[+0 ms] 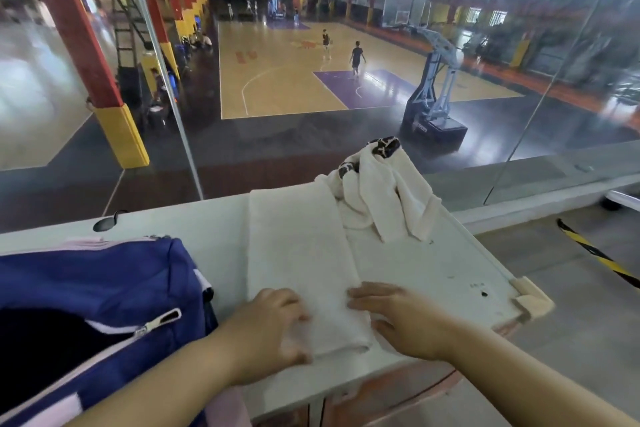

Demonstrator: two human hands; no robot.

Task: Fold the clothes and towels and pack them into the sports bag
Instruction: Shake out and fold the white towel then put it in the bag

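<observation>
While flat, both hands (346, 322) press towel (301, 253)

Left grip (273, 326) and right grip (398, 319) flat, palms down, fingers spread.

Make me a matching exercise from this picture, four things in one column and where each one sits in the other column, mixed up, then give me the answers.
Things:
1. folded white towel
2. crumpled white cloth
3. blue sports bag
4. left hand

Places:
A. far end of the table, bunched in a heap with something dark-patterned
B. left end of the table, zip open
C. laid flat and long down the middle of the table
D. pressing on the near left corner of the towel

Pairs: 1-C, 2-A, 3-B, 4-D
</observation>
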